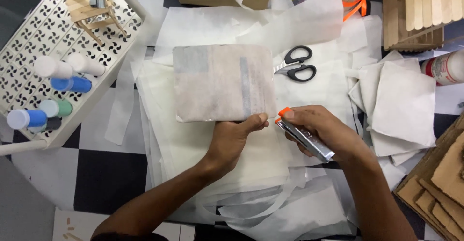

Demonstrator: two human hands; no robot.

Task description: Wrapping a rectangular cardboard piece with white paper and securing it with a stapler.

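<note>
My left hand (233, 139) pinches the near right edge of a square, paper-wrapped pad (222, 82) with grey bands showing through the wrapping. It lies flat on a stack of white paper sheets (159, 125). My right hand (323, 131) grips a silver stapler with an orange tip (303, 135), its nose right next to the pad's near right corner and my left thumb. Black-handled scissors (296, 65) rest on the paper just right of the pad.
A white perforated rack (29, 43) at left holds paint bottles and a small wooden stick frame. A pile of white squares (403, 105) lies at right, brown cardboard pieces (437, 183) at lower right, a stick-built crate (415, 16) at upper right.
</note>
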